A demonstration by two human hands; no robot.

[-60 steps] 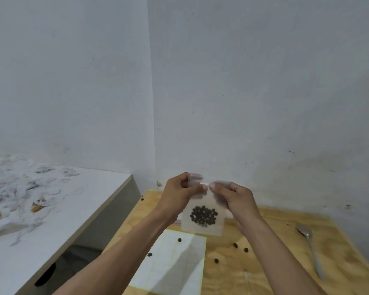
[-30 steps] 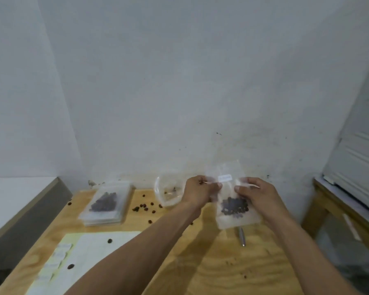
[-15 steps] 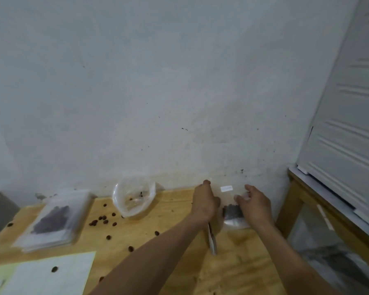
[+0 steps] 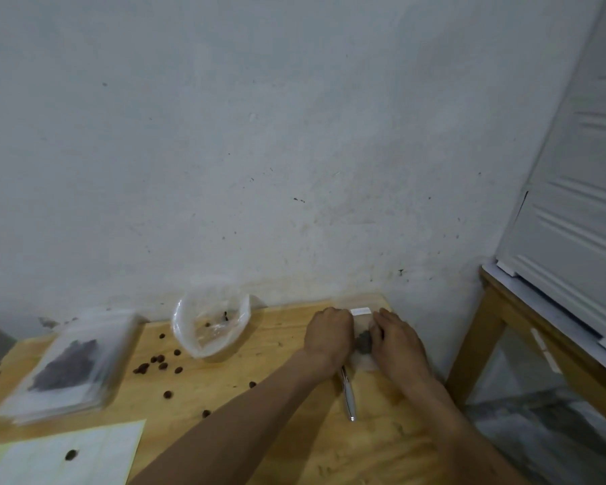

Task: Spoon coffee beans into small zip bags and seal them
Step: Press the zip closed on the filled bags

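A small clear zip bag (image 4: 361, 339) with a dark clump of coffee beans and a white label strip lies at the far right corner of the wooden table (image 4: 280, 411), by the wall. My left hand (image 4: 328, 332) grips its left edge with curled fingers. My right hand (image 4: 394, 339) covers its right side, thumb by the beans. A metal spoon (image 4: 348, 397) lies on the table, its bowl hidden under my left wrist. An open clear bag (image 4: 210, 327) holding a few beans sits left of my hands.
A stack of filled zip bags (image 4: 67, 365) lies at the table's left. Loose beans (image 4: 160, 362) are scattered between it and the open bag. A pale sheet (image 4: 63, 456) covers the near left. Another wooden table (image 4: 504, 309) with white panels stands to the right.
Both hands have carried the filled zip bag from mid-air to the right and down onto the table's far right corner. The view has swung right with them.
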